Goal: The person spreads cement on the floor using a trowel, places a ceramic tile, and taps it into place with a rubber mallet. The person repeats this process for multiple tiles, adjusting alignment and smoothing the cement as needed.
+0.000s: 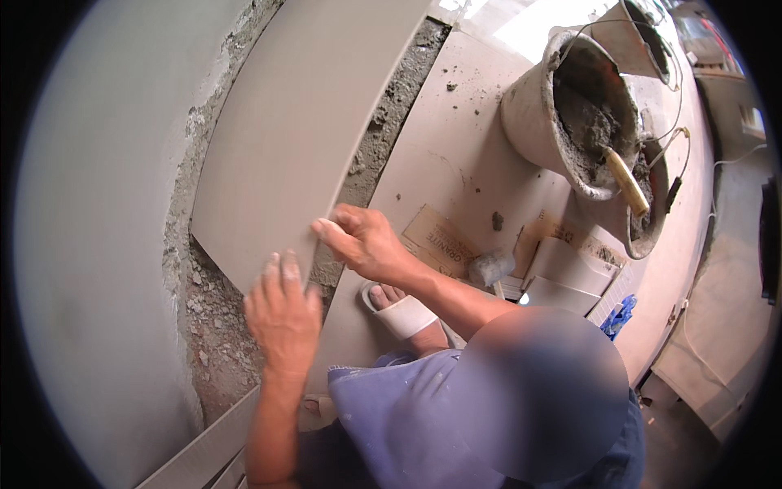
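Observation:
A large beige floor tile (293,122) lies along the wall, tilted over a bed of wet grey mortar (391,98) that shows along its right edge. My left hand (283,318) rests at the tile's near end, its fingers stretched out over the surface. At the near right edge, my right hand (362,242) is closed on the tile, thumb and curled fingers at the rim. The fingers' undersides are hidden. Rough rubble (216,334) is exposed below the tile's near end.
Several mortar buckets stand at the right; a wooden-handled trowel (627,181) sticks out of the nearest bucket (529,106). A mallet (491,267), cardboard (440,240) and tile pieces (570,277) lie on the laid tiles. A grey wall (106,228) rises at the left.

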### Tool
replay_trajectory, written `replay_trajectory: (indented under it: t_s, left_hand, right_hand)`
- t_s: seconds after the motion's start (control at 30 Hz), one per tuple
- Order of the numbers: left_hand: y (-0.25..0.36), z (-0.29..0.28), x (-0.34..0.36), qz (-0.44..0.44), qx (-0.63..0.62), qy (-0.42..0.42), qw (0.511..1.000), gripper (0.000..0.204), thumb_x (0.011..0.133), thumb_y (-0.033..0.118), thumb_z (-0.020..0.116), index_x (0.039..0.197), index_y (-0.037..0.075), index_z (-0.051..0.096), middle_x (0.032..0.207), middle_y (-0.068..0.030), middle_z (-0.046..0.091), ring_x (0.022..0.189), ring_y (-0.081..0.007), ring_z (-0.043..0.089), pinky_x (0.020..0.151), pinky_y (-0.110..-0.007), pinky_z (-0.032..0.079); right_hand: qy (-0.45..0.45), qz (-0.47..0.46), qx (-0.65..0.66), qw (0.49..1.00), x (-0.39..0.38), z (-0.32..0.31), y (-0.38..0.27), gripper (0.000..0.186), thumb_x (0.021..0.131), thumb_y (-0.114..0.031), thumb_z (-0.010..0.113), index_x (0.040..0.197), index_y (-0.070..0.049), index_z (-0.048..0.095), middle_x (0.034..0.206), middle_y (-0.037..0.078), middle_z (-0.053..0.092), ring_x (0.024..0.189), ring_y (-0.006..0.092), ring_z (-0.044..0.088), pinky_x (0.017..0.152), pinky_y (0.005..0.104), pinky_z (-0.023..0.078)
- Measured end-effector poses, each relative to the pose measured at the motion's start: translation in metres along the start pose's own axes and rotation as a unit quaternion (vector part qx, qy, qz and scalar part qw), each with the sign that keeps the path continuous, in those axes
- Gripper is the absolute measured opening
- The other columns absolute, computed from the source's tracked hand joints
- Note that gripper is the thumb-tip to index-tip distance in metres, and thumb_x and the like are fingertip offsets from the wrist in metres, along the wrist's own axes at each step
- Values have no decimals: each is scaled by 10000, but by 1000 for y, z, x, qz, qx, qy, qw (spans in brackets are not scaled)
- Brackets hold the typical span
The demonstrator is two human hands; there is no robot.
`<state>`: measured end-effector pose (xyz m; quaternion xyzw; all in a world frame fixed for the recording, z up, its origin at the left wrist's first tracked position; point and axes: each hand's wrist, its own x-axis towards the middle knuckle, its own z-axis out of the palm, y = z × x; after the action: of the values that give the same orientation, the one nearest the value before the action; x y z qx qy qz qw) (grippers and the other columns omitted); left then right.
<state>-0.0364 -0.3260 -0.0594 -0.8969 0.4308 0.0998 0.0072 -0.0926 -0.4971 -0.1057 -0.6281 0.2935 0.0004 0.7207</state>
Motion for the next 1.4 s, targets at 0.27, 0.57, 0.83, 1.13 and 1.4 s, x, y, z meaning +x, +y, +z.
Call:
replay_trajectory:
  t_s: [0.27, 0.57, 0.83, 1.13, 1.4]
  left_hand:
    - [-58, -74, 12, -46, -58, 136, 988, 380, 865, 54, 631, 1245, 67, 611, 1006, -160, 663, 819, -292, 673, 741, -404, 553]
    - [-131, -113, 24, -182, -16, 209, 961, 327, 943, 242, 622, 1210, 54, 650, 936, -186, 688, 830, -196, 668, 730, -322, 490]
    - [-165, -114, 34, -176, -11, 253, 951, 393, 958, 288, 607, 1257, 33, 619, 1109, -153, 690, 1014, -185, 650, 916, -306, 462]
    - [-170, -109, 35, -189, -57, 252, 947, 411, 961, 275, 609, 1283, 19, 601, 1195, -131, 664, 1118, -188, 603, 992, -309, 423]
    - [-172, -115, 36, -207, -82, 236, 946, 414, 959, 266, 615, 1279, 4, 601, 1173, -131, 668, 1101, -174, 598, 994, -308, 419]
  right_hand:
    - [249, -281, -422, 825, -31, -130, -79, 129, 892, -177, 694, 942, -58, 692, 823, 109, 683, 699, 201, 655, 639, 305, 524]
    - [220, 222, -732, 606, -101, -349, -69, 478, 899, -473, 562, 1176, -92, 643, 1163, 185, 636, 1139, 345, 573, 979, 456, 404]
    - [319, 286, -637, 641, -153, -334, -114, 366, 882, -334, 513, 1071, -26, 570, 967, 211, 633, 901, 346, 617, 810, 465, 455]
    - [244, 39, -247, 937, -109, -161, -35, 403, 977, -367, 533, 1221, -54, 603, 801, -2, 550, 656, 80, 547, 546, 248, 481]
    - [273, -3, -141, 952, 97, -17, 81, 388, 999, -358, 490, 1032, 28, 494, 775, 143, 591, 603, 225, 607, 584, 397, 506]
